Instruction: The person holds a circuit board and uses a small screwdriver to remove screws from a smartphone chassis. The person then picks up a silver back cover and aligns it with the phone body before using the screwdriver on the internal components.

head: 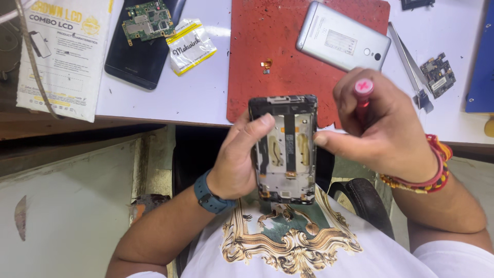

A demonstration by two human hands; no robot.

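My left hand (237, 158) grips an opened phone frame (284, 149) from its left side, thumb resting on the upper left corner. The frame is upright, its inside showing metal shields and flex strips. My right hand (383, 128) is closed around a red-handled screwdriver (363, 91), whose cap with a cross mark points up at the camera. My right thumb touches the frame's right edge. The screwdriver's tip is hidden behind my fingers.
A red work mat (267, 46) lies on the white table, carrying a silver phone back cover (342, 37) and a small orange part (266, 65). Tweezers (410, 64) and a small circuit board (438, 74) lie right. A dark phone with a green board (146, 21), a small packet (190, 45) and a white box (64, 56) sit left.
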